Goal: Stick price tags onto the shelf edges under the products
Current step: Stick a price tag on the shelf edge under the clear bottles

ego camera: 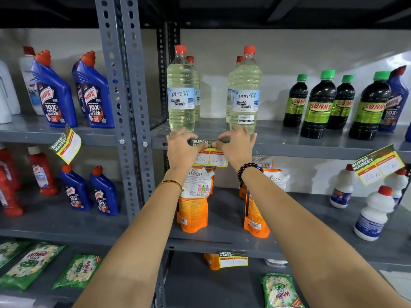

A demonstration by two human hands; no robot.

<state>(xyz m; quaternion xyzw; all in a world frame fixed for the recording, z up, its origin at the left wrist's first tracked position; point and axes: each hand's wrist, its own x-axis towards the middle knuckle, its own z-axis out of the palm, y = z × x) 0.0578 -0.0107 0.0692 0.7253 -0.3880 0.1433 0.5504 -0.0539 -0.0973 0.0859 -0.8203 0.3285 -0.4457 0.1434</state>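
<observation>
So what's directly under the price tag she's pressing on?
Below the price tag, orange refill pouches stand on the next shelf. The tag and both hands cover their tops and the shelf edge behind.

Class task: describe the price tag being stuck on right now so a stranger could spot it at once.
Find the two clear liquid bleach bottles on the grey shelf. Under them, on the shelf edge, both hands press one price tag. Unlike other tags, it reads 160 and 110.
</observation>
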